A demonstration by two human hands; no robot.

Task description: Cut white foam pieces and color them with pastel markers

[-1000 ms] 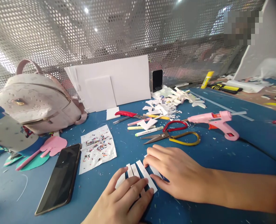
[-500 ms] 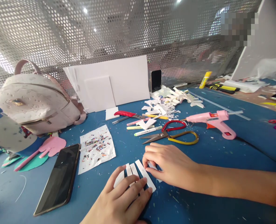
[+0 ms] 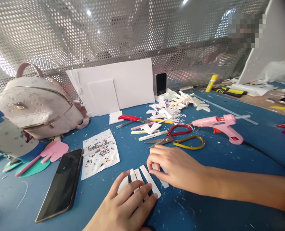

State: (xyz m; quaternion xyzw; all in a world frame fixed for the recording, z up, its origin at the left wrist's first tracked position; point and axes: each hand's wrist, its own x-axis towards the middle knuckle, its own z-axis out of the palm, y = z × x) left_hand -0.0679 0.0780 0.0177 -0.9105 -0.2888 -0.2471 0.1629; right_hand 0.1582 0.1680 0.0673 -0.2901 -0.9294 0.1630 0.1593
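Observation:
My left hand [image 3: 129,203] lies palm down with its fingers spread over several narrow white strips [image 3: 147,178] set side by side on the blue table. Its fingertips rest on the strips and cover parts of them. Just to the right, my right hand [image 3: 172,166] has its fingers curled and thumb bent in around another white strip [image 3: 165,184], which is partly hidden under it. Beyond the right hand are scissors [image 3: 170,139] with one red and one yellow handle loop, blades apart.
A pink glue gun [image 3: 217,122] lies right, its cord running off. Behind are markers [image 3: 153,135], a red utility knife [image 3: 132,118] and foam scraps [image 3: 178,104]. On the left: a phone [image 3: 60,186], a speckled white sheet [image 3: 100,154] and a backpack [image 3: 38,106]. White boards [image 3: 135,83] lean behind.
More of the lower end of the strip under my right hand shows, and that hand has shifted slightly. My left hand stays in place.

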